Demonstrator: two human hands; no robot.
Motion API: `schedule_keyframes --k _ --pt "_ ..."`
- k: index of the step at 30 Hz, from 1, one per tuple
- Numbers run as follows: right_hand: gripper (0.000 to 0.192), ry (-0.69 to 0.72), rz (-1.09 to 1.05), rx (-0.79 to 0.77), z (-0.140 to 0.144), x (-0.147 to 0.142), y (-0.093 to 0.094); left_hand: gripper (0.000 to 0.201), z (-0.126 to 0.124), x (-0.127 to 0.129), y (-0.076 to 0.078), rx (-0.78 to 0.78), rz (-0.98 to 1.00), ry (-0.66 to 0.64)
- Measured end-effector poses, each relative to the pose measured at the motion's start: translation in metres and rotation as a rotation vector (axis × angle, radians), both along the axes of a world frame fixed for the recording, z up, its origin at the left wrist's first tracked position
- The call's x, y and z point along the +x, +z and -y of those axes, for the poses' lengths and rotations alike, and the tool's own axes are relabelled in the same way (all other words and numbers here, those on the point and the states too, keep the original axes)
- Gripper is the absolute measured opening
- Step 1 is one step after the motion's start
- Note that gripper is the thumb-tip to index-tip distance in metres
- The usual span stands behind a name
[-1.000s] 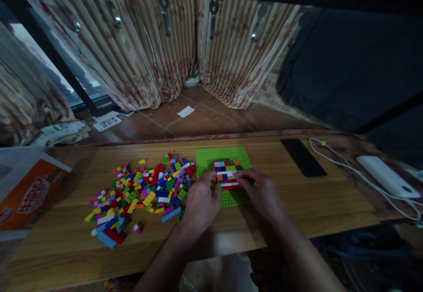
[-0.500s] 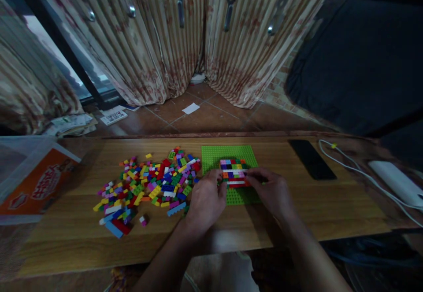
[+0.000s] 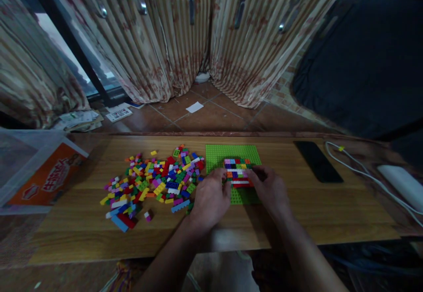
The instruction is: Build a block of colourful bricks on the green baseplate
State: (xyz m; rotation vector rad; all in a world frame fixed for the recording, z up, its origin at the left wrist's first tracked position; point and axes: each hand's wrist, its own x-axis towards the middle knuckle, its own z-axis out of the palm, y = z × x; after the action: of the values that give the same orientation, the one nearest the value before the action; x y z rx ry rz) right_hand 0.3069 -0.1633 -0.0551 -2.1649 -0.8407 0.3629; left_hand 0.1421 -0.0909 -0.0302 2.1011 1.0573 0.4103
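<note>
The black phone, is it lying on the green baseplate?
No, the black phone lies on the bare wooden table, right of the green baseplate and apart from it.

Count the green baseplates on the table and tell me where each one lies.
1. The green baseplate lies flat on the wooden table, right of the loose brick pile. Both hands cover its near part; the left hand and right hand flank the brick block built on it.

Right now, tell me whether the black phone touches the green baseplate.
Apart. The head view shows bare wooden table between the black phone and the green baseplate's right edge.
</note>
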Motion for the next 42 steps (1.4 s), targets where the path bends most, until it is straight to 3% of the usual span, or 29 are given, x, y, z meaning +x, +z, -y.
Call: schedule_keyframes --k 19,24,37,42 --pt "0.051 -0.01 -0.059 0.019 -0.002 0.001 0.0 0.027 0.001 -0.001 0.0 0.011 -0.013 -0.002" --pt "0.056 -0.074 -0.112 0.068 -0.001 0.004 0.007 0.026 0.001 -0.002 0.0 0.01 0.0 -0.01" --pt "0.058 0.038 0.154 -0.125 -0.002 -0.002 -0.001 0.029 0.006 -0.003 0.001 0.028 -0.016 -0.012" --pt "0.069 0.073 0.199 -0.339 0.0 0.005 0.001 0.032 0.007 -0.005 0.0 0.023 -0.016 -0.023"
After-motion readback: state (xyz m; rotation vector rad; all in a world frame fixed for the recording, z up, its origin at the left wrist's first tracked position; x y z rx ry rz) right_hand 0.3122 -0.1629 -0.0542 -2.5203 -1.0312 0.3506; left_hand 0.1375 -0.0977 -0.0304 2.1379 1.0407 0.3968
